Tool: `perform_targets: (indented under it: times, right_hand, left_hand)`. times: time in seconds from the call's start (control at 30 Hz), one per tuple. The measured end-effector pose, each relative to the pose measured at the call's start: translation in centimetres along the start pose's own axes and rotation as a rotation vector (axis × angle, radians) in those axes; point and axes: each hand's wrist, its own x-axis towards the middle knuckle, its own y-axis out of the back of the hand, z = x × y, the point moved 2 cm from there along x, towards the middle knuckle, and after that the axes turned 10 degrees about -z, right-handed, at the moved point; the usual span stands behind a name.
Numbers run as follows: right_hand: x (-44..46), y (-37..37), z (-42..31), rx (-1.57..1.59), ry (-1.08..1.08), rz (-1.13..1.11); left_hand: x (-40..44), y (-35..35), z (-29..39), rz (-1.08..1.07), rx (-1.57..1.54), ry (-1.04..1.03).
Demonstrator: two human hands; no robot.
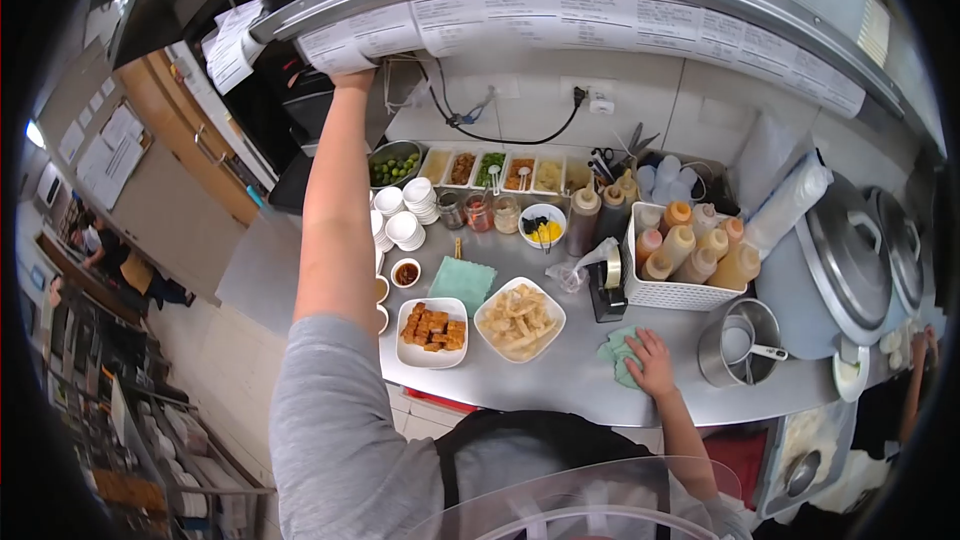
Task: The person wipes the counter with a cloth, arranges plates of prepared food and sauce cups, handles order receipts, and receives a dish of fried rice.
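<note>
My left arm stretches up and forward, and my left hand (352, 76) is at the row of printed papers (520, 20) under the shelf; its fingers are hidden behind the papers. On the steel counter, my right hand (651, 364) rests with fingers spread on a green cloth (622, 352). To its left stand a white bowl of pale fried pieces (520, 320) and a white dish of browned cubes (433, 332). Behind them lies a folded green cloth (463, 284), with a small bowl of dark sauce (405, 273) beside it. A tape dispenser (607, 285) stands just beyond my right hand.
A basket of sauce bottles (690, 292), a metal pot (739, 345) and large lids (845, 255) are on the right. Topping containers (491, 170) line the wall. One person (135, 265) stands far left; another's arm (915, 390) shows far right.
</note>
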Motion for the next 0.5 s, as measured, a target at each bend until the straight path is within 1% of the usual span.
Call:
perform_targets:
  times: [0.5]
  right_hand:
    - [0.6,0.8,-0.2,-0.016,-0.045,-0.054]
  left_hand:
    - [1.6,-3.0,-1.7,-0.011,-0.072,-0.084]
